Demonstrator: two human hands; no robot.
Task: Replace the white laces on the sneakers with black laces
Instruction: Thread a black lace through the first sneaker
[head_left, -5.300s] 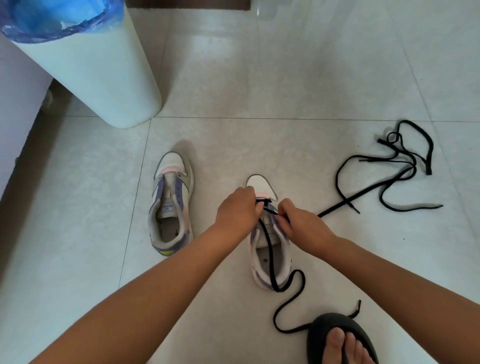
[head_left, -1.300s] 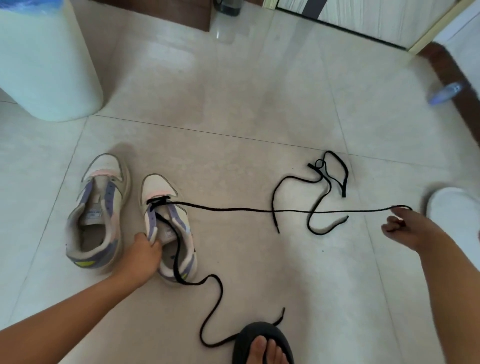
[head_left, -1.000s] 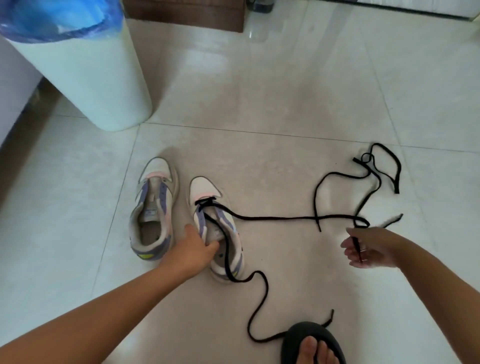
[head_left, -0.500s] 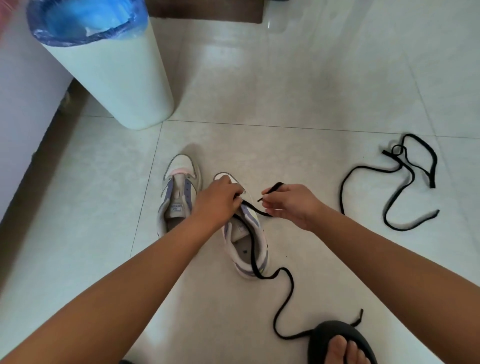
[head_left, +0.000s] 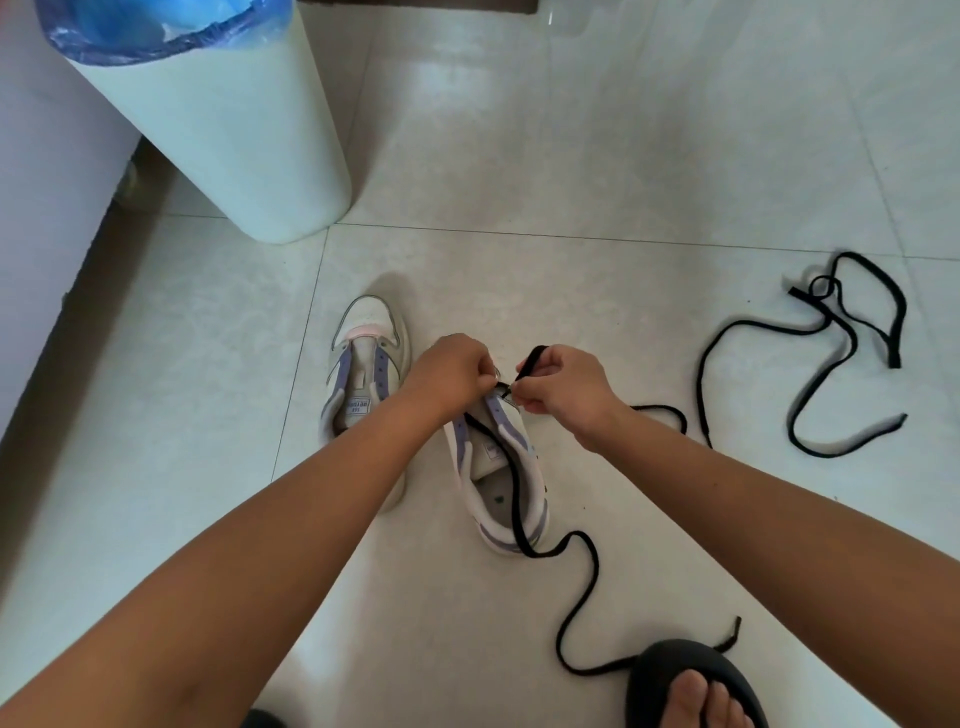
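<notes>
Two white-and-lilac sneakers lie on the tiled floor. The left sneaker (head_left: 363, 374) has no lace. On the right sneaker (head_left: 506, 467) a black lace (head_left: 519, 499) runs from the toe eyelets down over the heel and trails across the floor. My left hand (head_left: 449, 371) is curled over that shoe's toe end and hides it. My right hand (head_left: 563, 384) pinches the lace's other end just beside the toe eyelets; the tip sticks up above my fingers. A second black lace (head_left: 826, 358) lies loose on the floor to the right.
A tall white bin (head_left: 223, 130) with a blue liner stands at the back left, by a white cabinet (head_left: 47, 218). My foot in a black sandal (head_left: 691, 686) is at the bottom right, over the trailing lace's end.
My right hand, which had drawn the lace far out to the right, has come back to the shoe's toe. My left hand moved from the shoe's side up to the toe.
</notes>
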